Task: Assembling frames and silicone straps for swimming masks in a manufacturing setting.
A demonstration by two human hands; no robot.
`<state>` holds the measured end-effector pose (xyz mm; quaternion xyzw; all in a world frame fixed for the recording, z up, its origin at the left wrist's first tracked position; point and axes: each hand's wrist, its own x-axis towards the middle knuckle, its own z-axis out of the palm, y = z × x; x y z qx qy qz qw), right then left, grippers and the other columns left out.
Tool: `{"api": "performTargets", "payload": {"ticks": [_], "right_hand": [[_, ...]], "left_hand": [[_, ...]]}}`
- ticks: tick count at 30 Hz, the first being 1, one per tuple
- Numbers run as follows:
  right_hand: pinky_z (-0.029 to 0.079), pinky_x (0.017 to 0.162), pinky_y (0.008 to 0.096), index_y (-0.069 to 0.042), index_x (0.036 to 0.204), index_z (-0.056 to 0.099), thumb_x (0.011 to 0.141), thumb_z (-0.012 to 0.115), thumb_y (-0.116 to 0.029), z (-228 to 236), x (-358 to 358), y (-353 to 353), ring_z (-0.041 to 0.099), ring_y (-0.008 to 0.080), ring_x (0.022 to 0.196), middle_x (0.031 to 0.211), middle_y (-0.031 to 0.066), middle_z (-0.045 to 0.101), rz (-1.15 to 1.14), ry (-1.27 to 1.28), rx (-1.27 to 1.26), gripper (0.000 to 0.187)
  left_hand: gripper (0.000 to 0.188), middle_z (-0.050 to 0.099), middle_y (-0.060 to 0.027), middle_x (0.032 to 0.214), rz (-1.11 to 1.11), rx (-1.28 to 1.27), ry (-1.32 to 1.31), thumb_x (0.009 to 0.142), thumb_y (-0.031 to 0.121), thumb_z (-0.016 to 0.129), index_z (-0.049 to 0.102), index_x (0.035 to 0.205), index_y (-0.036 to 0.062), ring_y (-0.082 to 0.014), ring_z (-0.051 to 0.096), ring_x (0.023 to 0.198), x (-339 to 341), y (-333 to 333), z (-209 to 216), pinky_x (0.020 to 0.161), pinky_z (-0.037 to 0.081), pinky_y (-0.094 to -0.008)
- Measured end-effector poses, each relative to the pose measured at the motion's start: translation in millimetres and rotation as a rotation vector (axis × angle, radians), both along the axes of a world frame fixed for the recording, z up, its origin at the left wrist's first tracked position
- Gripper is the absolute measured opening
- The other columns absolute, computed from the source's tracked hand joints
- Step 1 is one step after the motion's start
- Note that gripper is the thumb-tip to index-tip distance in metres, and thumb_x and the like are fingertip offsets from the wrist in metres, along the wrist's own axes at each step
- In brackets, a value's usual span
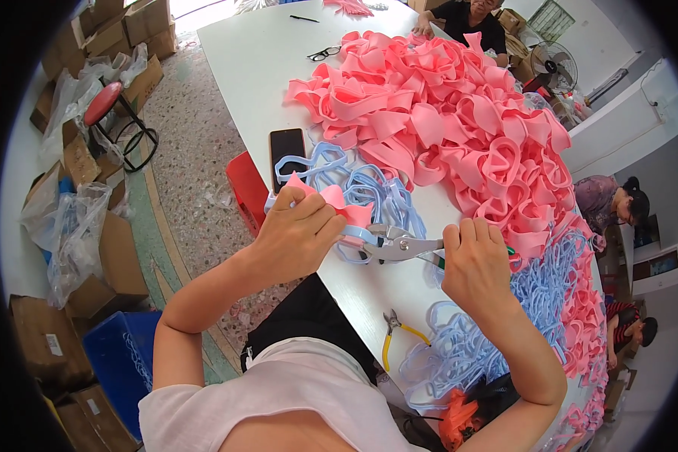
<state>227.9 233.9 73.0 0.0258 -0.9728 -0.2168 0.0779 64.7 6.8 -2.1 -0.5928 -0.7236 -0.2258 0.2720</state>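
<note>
My left hand [297, 233] is closed around a pink foam-like strap [358, 215] and a light blue strip [360, 233], held together above the table edge. Wrapped round the handles of silver-jawed pliers [408, 245], my right hand [476, 264] hides most of the grip; a bit of green shows beside it. The jaws point left and meet the end of the blue strip, though I cannot tell how firmly they bite. Behind my left hand lies a small heap of light blue loops [388, 192].
A large pile of pink straps [429, 113] covers the far table, with tangled blue loops [539, 290] at right. Nearby lie a phone [285, 143], glasses [325, 53], a pen [304, 18] and yellow-handled cutters [392, 322]. A red stool [103, 104] and boxes [117, 260] stand left. Other people sit around.
</note>
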Motion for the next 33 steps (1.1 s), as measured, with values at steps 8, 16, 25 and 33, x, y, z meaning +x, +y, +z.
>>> {"api": "performTargets", "payload": {"ticks": [8,16,25,33], "right_hand": [[0.035,0.064,0.0347,-0.006,0.077,0.050,0.077,0.055,-0.012,0,2,-12,0.049,0.0236,0.073,0.073,0.0082,0.048,0.005,0.174,0.027,0.007],[0.044,0.068,0.0382,-0.003,0.084,0.053,0.073,0.056,-0.006,-11,-2,10,0.053,0.0277,0.086,0.082,0.0132,0.052,-0.106,-0.085,-0.211,0.012],[0.043,0.090,0.0455,0.003,0.120,0.047,0.070,0.058,0.004,-41,16,5,0.049,0.0396,0.105,0.107,0.0213,0.051,-0.205,0.004,-0.826,0.051],[0.047,0.083,0.0453,0.003,0.116,0.049,0.070,0.060,0.003,-43,10,-18,0.052,0.0376,0.102,0.105,0.0202,0.052,-0.221,-0.001,-0.778,0.047]], "left_hand": [[0.020,0.062,-0.0032,0.080,0.027,0.073,-0.229,0.074,0.015,0.074,0.062,0.089,0.0072,-0.0217,0.051,0.079,7,4,5,0.076,0.035,-0.0375],[0.016,0.061,-0.0033,0.076,0.046,0.066,-0.289,0.076,0.013,0.073,0.062,0.087,0.0068,-0.0234,0.048,0.076,9,7,9,0.073,0.035,-0.0370],[0.020,0.053,-0.0009,0.070,-0.051,0.617,-1.561,0.086,0.016,0.072,0.064,0.092,-0.0008,-0.0088,0.052,0.072,-7,13,-22,0.064,0.045,-0.0260],[0.018,0.059,-0.0073,0.076,0.181,0.547,-0.748,0.082,0.013,0.074,0.064,0.088,-0.0012,-0.0171,0.051,0.068,9,21,-20,0.061,0.043,-0.0296]]}}
